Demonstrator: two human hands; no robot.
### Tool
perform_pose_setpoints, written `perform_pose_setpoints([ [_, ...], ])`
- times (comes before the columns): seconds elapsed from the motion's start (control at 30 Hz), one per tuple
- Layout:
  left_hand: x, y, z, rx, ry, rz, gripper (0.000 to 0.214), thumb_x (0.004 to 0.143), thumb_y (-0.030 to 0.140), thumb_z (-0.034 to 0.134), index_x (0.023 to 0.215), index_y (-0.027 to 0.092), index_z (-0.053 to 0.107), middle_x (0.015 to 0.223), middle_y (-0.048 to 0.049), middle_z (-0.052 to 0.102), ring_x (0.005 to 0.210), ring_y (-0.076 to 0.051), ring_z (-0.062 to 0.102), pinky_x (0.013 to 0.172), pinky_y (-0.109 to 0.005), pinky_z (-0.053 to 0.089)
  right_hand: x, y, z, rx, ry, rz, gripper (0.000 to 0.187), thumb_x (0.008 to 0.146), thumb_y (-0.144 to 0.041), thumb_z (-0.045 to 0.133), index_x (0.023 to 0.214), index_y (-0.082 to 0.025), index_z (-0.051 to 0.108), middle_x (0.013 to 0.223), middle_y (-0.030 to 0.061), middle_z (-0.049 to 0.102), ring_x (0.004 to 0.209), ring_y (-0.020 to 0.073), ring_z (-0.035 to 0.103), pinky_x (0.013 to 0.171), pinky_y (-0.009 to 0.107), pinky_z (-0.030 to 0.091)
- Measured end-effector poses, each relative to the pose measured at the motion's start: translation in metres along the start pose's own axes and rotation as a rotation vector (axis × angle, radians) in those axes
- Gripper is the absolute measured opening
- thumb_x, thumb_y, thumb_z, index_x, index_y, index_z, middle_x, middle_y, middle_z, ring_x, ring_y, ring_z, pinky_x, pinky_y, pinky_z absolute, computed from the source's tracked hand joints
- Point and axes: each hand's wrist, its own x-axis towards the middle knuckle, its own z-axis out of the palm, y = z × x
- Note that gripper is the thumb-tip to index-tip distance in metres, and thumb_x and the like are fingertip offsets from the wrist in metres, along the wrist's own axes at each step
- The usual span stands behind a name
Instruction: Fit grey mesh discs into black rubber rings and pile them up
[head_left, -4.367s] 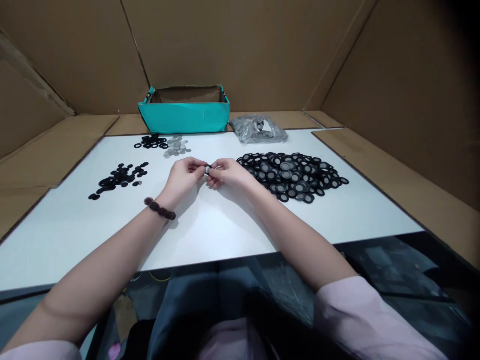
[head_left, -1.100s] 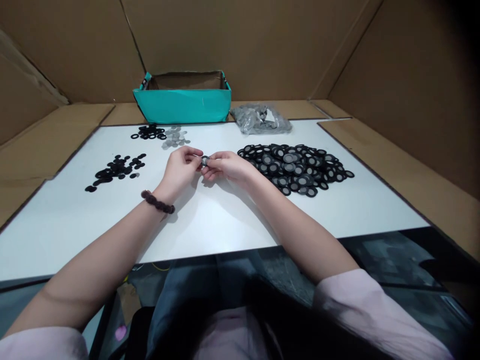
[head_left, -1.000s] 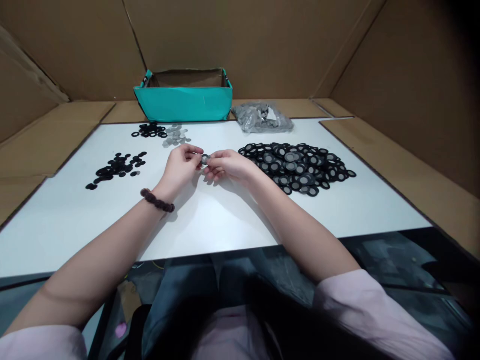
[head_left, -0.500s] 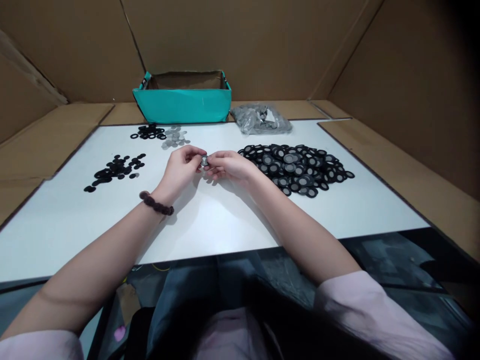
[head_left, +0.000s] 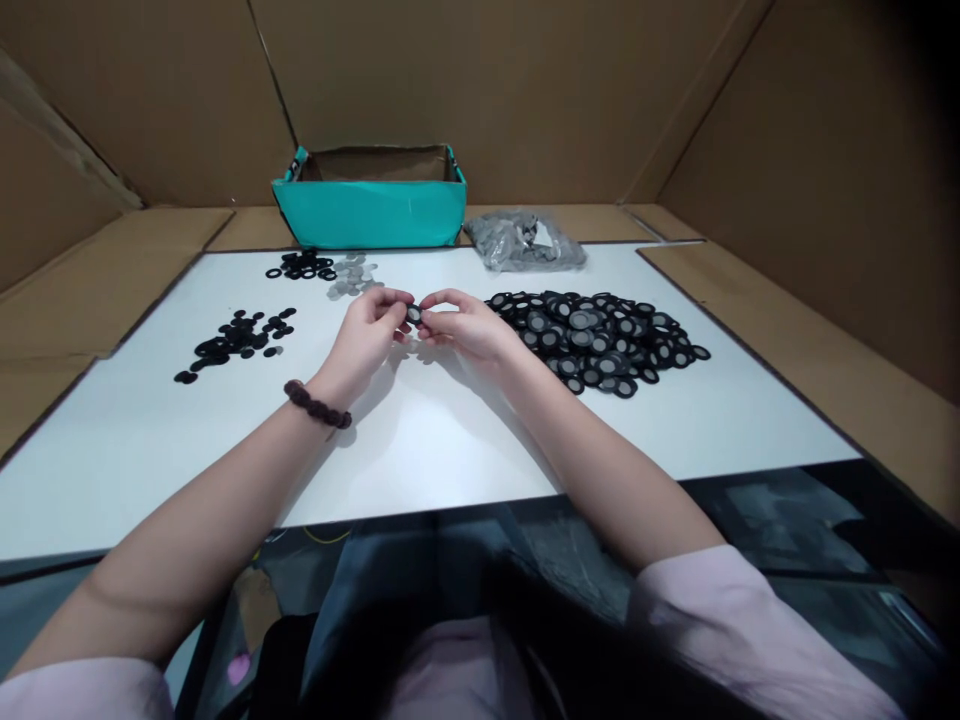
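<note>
Between my two hands is a small black ring with a grey centre (head_left: 413, 314), held just above the white table (head_left: 442, 440). My left hand (head_left: 369, 325) pinches its left side between thumb and fingers. On the other side, my right hand (head_left: 461, 325) grips the right edge the same way. To the right of my right hand spreads a large pile of black rings with grey centres (head_left: 592, 338). Left of my left hand lie scattered black discs (head_left: 238, 338). Behind it are pale translucent discs (head_left: 352, 274) and a cluster of plain black rings (head_left: 302, 265).
A turquoise box (head_left: 379, 213) with an open top stands at the back edge. Beside it lies a clear plastic bag (head_left: 525, 242) filled with grey pieces. Cardboard walls (head_left: 540, 100) enclose the back and both sides of the table.
The piece between my fingers now shows a black rim around its grey centre; earlier it looked mostly grey. Both hands have stayed in about the same place.
</note>
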Motion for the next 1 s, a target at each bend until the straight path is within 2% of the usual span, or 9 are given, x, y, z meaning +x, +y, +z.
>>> perform_pose_setpoints([
  [0.17,-0.003,0.003,0.0,0.006,-0.02,-0.016,0.021,0.071,0.019,0.058,0.091,0.014,0.06,0.078,-0.0038,0.063,0.071,-0.015,0.061,0.069,-0.029,0.05,0.002,0.002,-0.001,-0.01,0.029,-0.053,0.014,0.074,-0.004,0.061,0.079,-0.015,0.054,0.055,-0.0037,0.058,0.053,0.0071,0.056,0.06,0.019,0.049],
  [0.43,-0.003,0.002,-0.003,-0.084,-0.05,-0.06,0.024,0.071,0.019,0.061,0.093,0.01,0.063,0.084,-0.0071,0.067,0.07,-0.015,0.062,0.075,-0.031,0.051,0.0,-0.002,0.001,0.071,0.013,0.029,0.014,0.082,0.0,0.047,0.08,-0.012,0.053,0.055,-0.0011,0.057,0.051,0.0061,0.054,0.059,0.018,0.048],
  [0.53,-0.002,0.001,-0.002,-0.082,-0.03,-0.056,0.026,0.071,0.02,0.062,0.095,0.01,0.063,0.083,-0.0073,0.067,0.072,-0.016,0.063,0.076,-0.031,0.051,0.001,0.0,0.001,0.076,0.032,-0.002,0.011,0.08,-0.002,0.053,0.082,-0.012,0.055,0.058,-0.0017,0.057,0.053,0.0063,0.055,0.063,0.019,0.05],
  [0.67,0.0,-0.001,-0.003,-0.084,-0.011,-0.045,0.023,0.071,0.022,0.065,0.09,0.01,0.064,0.081,-0.0072,0.068,0.07,-0.015,0.063,0.075,-0.031,0.051,0.001,0.004,0.002,0.034,0.015,-0.046,0.018,0.072,-0.003,0.063,0.084,-0.014,0.056,0.058,-0.003,0.059,0.055,0.0072,0.057,0.065,0.021,0.05],
  [1.0,0.001,-0.007,-0.005,-0.173,-0.002,0.0,0.022,0.067,0.023,0.07,0.084,0.01,0.066,0.075,-0.0048,0.067,0.066,-0.014,0.063,0.074,-0.032,0.053,0.009,0.014,-0.001,0.073,0.019,-0.145,0.019,0.066,-0.006,0.071,0.078,-0.014,0.057,0.053,-0.0031,0.061,0.051,0.008,0.057,0.062,0.022,0.05],
])
